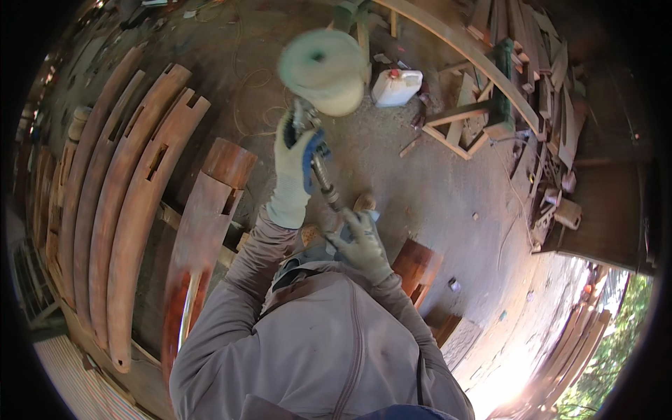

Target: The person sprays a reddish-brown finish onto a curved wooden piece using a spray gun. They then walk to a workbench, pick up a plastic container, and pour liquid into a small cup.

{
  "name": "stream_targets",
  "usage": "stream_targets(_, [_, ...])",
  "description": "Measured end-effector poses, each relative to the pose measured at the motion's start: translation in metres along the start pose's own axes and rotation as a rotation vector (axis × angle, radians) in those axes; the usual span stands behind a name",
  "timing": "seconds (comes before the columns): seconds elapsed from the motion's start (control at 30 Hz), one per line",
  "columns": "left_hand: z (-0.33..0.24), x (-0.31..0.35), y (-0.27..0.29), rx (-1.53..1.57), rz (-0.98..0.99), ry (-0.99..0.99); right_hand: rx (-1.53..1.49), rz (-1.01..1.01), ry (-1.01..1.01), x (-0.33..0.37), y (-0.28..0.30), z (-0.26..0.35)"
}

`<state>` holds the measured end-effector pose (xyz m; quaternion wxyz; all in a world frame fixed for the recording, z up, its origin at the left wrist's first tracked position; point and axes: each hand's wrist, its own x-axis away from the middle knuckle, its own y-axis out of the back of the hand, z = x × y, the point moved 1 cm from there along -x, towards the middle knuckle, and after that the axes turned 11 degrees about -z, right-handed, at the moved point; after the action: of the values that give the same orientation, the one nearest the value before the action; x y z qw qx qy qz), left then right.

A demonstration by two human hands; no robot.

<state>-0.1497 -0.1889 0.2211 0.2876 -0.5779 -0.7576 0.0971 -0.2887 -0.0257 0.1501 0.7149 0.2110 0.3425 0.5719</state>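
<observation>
Ahead of my chest, my gloved left hand (292,157) is wrapped round a metal spray gun (305,117). A round, pale green cup (323,70) with a dark spot in the middle of its top sits just beyond the gun, seemingly attached to it and smeared by motion. From the gun's handle a metal coupling and hose (325,180) run back toward my body. My gloved right hand (364,241) is closed at the hose's near end, close to my waist. Its fingers partly hide what they grip.
At left stand several long curved timbers (143,203) with slots; nearer lies a wide timber (203,210), partly glossy red-brown. Another red-brown piece (418,266) is by my right forearm. Ahead are a white jug (397,88) with a red cap, a curved beam (462,42) and stacked wood scraps.
</observation>
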Motion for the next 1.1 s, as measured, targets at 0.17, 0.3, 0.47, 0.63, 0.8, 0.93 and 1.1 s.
stream_targets(0.17, [-0.052,-0.037,-0.020,0.285,-0.064,-0.155,-0.008,0.293,-0.360,-0.061,-0.041,-0.086])
stream_targets(0.3, [-0.091,-0.043,0.015,0.190,-0.399,-0.343,0.359,0.207,-0.058,-0.151,-0.009,-0.196])
stream_targets(0.47, [-0.112,0.014,0.060,0.369,-0.652,-0.472,0.710,0.166,0.020,-0.309,0.064,-0.313])
stream_targets(0.63, [-0.098,0.079,0.061,0.619,-0.819,-0.594,-0.257,0.245,-0.696,-0.503,0.084,-0.347])
stream_targets(0.8, [-0.071,0.101,0.047,0.599,-1.113,-0.670,-0.215,-0.289,0.063,-0.679,0.100,-0.264])
stream_targets(0.93, [-0.057,0.103,0.042,0.634,-1.307,-0.748,-0.589,-0.407,-0.074,-0.776,0.134,-0.183])
stream_targets(1.1, [-0.038,0.126,0.017,0.604,-1.447,-0.886,-0.317,-0.378,0.314,-0.902,0.163,-0.137])
